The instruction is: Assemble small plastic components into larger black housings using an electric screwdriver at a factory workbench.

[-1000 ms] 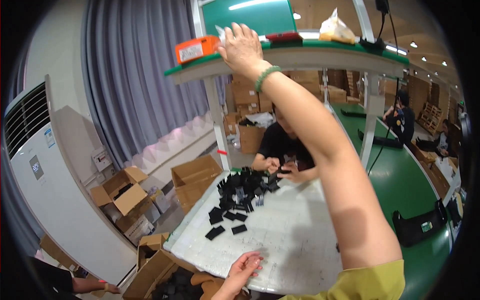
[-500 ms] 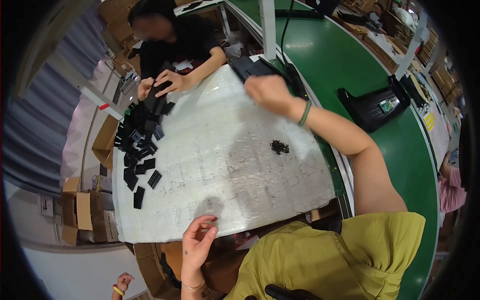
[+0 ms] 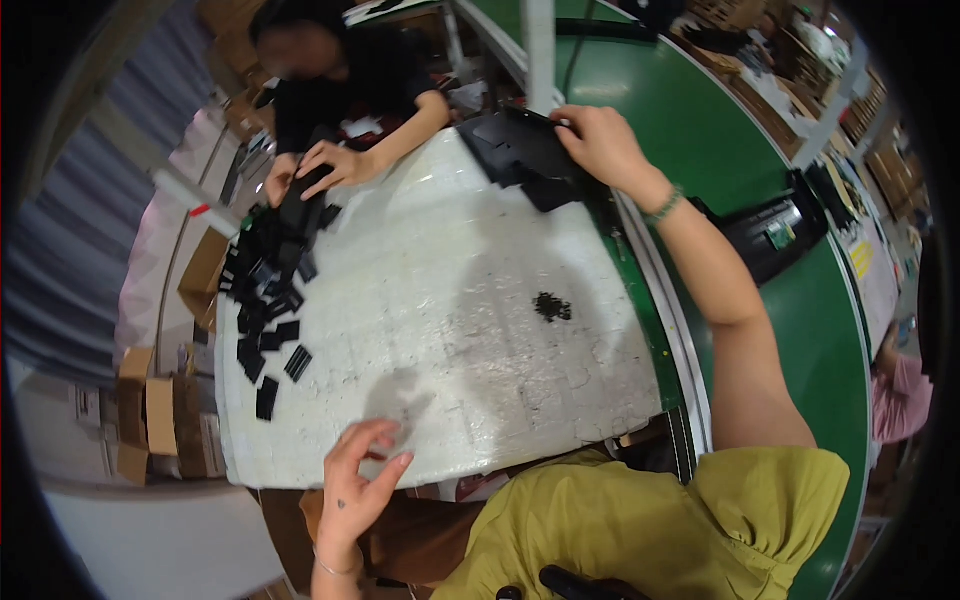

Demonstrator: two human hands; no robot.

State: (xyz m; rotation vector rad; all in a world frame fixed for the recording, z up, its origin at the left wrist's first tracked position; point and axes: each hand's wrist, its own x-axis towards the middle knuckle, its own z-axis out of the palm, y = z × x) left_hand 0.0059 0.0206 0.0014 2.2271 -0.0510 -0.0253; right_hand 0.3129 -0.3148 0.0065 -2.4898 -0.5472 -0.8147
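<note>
My right hand (image 3: 604,147) reaches far across the white table (image 3: 440,340) and rests on a flat black plastic part (image 3: 520,152) at the table's far right corner; its fingers curl over the part's edge. My left hand (image 3: 357,482) hovers at the near edge of the table, fingers spread, holding nothing. A small heap of tiny black pieces (image 3: 551,307) lies right of the table's middle. Several black rectangular parts (image 3: 268,300) are strewn along the left side.
A person in a black top sits at the far side, both hands (image 3: 320,170) in the pile of black parts. A green conveyor (image 3: 700,110) runs along the right, carrying a black device (image 3: 768,232). Cardboard boxes (image 3: 150,410) stand on the floor at left.
My right hand came down from the high shelf and now lies on the black part at the far corner. The view has tilted down. My left hand stays at the near edge.
</note>
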